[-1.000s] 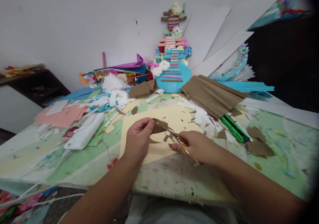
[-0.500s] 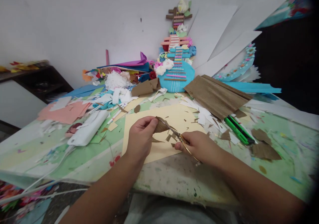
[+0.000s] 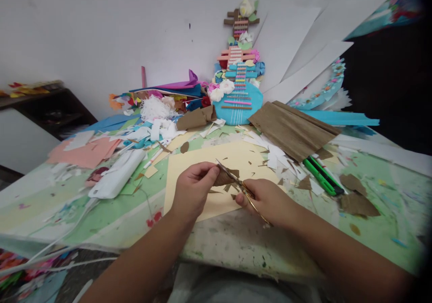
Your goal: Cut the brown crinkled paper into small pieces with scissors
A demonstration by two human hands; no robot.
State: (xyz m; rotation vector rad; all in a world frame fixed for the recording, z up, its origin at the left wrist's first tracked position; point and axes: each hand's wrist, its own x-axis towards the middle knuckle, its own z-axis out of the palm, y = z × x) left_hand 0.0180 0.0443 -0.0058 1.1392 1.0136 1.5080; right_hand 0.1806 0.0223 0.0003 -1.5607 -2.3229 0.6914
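Observation:
My left hand (image 3: 193, 190) pinches a small brown paper piece (image 3: 225, 177) just above a cream sheet (image 3: 205, 161) on the table. My right hand (image 3: 270, 200) grips gold-handled scissors (image 3: 239, 185), whose blades meet the brown piece's upper edge. Small brown offcuts (image 3: 227, 188) lie on the cream sheet under the hands.
A white phone-like case (image 3: 116, 175) and pink paper (image 3: 84, 152) lie to the left. Corrugated brown sheet (image 3: 292, 127), green cutters (image 3: 324, 175) and brown scraps (image 3: 357, 202) sit to the right. A blue paper guitar (image 3: 238, 96) leans on the wall behind piled scraps. The table edge (image 3: 236, 249) is close.
The brown piece has turned slightly in my left hand and the scissors' blades have moved further across it. Both hands stay in the same spot.

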